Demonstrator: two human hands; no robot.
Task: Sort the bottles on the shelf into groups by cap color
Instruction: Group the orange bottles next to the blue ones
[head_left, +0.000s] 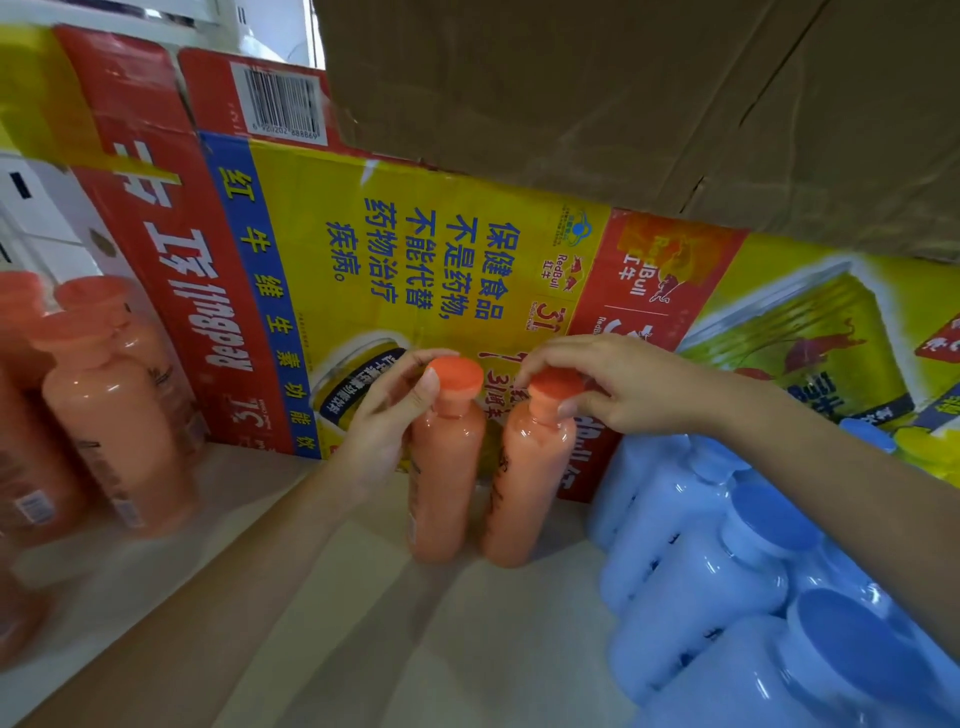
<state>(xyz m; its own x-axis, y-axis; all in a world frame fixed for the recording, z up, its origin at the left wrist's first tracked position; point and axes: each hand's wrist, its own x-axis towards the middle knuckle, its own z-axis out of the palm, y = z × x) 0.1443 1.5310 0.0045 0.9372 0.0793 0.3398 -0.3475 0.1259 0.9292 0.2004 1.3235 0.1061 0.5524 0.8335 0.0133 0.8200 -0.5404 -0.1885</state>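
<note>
Two orange bottles with orange caps stand side by side in the middle of the pale shelf. My left hand pinches the cap and neck of the left orange bottle. My right hand grips the cap of the right orange bottle from above. Both bottles are upright and nearly touch. A group of orange-capped bottles stands at the left. Several blue bottles with blue caps crowd the right side, under my right forearm.
A yellow and red drinks carton forms the back wall behind the bottles. A brown cardboard box overhangs from above at the upper right. Bare shelf surface lies in front of the two orange bottles.
</note>
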